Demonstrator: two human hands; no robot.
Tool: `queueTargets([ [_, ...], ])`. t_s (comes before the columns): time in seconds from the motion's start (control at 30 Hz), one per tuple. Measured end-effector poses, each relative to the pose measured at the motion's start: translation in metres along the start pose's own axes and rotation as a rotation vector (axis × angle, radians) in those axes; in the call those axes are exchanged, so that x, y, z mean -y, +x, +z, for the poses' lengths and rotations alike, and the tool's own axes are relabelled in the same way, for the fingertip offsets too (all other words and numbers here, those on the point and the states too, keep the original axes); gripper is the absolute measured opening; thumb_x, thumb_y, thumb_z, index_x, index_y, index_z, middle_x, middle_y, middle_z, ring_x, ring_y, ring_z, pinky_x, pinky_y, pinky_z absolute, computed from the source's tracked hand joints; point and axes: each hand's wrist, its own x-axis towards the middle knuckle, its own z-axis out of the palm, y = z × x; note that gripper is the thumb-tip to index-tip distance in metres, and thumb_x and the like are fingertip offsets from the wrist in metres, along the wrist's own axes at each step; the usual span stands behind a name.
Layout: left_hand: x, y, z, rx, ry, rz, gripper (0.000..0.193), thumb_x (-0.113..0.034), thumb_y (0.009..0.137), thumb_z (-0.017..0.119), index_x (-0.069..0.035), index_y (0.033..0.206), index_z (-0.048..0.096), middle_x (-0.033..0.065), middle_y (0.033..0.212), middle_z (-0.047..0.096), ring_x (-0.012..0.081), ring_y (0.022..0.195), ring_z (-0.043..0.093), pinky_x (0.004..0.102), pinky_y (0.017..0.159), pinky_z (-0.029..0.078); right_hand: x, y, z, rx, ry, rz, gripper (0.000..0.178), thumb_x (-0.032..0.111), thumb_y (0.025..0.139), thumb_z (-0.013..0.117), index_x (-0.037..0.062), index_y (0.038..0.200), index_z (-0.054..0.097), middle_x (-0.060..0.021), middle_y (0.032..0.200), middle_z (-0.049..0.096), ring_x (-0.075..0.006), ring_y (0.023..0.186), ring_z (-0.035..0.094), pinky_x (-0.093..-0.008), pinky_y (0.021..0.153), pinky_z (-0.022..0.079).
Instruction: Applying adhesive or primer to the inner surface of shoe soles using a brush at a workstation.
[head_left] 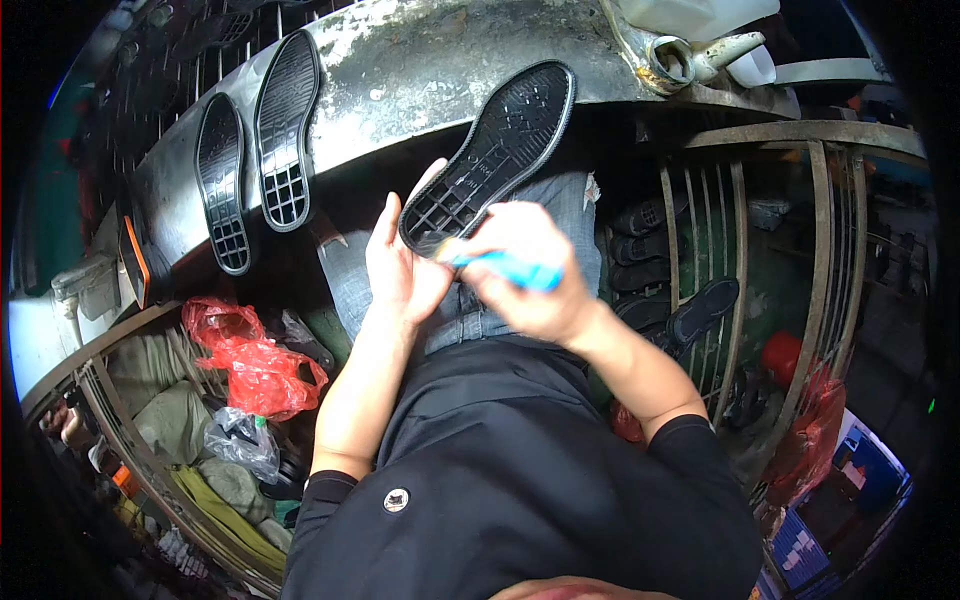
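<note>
A black rubber shoe sole (505, 145) is tilted over my lap, its heel grid towards me and its toe towards the bench. My left hand (400, 275) supports the heel end from beneath, palm up, with most fingers hidden behind the sole. In my right hand (532, 232) is a small brush with a blue handle (525, 271), smeared by motion. Its pale tip touches or nearly touches the heel edge, close to my left palm. Two more black soles, one longer sole (286, 130) and one narrower sole (222, 180), lie at the bench's left, heels overhanging its near edge.
The worn metal bench (400, 85) curves across the front. A glue-crusted container (670, 62) stands at its right end. Metal racks flank me; the right rack (820, 230) has several dark soles beside it, the left rack (130, 440) holds cloth and a red plastic bag (262, 370).
</note>
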Motion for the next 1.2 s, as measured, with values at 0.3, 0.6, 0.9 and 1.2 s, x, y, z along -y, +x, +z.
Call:
queueTargets([
  [0.3,0.004,-0.001,0.017,-0.075,0.444,0.135,0.067,-0.047,0.120,0.034,-0.001,0.168,0.040,0.0207,0.161,0.057,0.0312,0.151,0.055,0.0462,0.129,0.040,-0.065,0.046,-0.093,-0.087,-0.172,0.435,0.023,0.026,0.109,0.071,0.0032,0.105,0.071,-0.0095,0.079,0.071,-0.0201,0.075,0.072,-0.0354,0.074,0.056],
  [0.6,0.005,-0.004,0.033,-0.070,0.475,0.089,0.070,-0.051,0.120,0.030,-0.001,0.168,0.040,0.0207,0.165,0.053,0.0323,0.153,0.052,0.0482,0.131,0.038,-0.093,0.083,-0.110,-0.409,-0.457,0.116,0.018,0.022,0.106,0.073,0.0047,0.102,0.074,-0.0128,0.087,0.078,-0.0313,0.082,0.078,-0.0394,0.077,0.059],
  [0.9,0.005,-0.003,0.028,0.015,0.229,0.032,0.073,-0.055,0.119,0.030,-0.005,0.172,0.033,0.0223,0.170,0.046,0.0393,0.157,0.046,0.0586,0.133,0.033,-0.115,0.040,-0.098,-0.716,-0.289,0.298,0.021,0.021,0.111,0.067,0.0003,0.106,0.071,-0.0086,0.079,0.075,-0.0176,0.073,0.076,-0.0331,0.072,0.059],
  [1.2,0.008,-0.009,0.021,-0.127,0.134,0.063,0.072,-0.056,0.118,0.034,-0.008,0.171,0.036,0.0214,0.171,0.044,0.0414,0.160,0.040,0.0597,0.134,0.030,-0.098,0.050,-0.029,-0.428,-0.318,0.026,0.012,0.010,0.109,0.067,-0.0010,0.111,0.072,-0.0135,0.097,0.077,-0.0217,0.081,0.077,-0.0350,0.078,0.059],
])
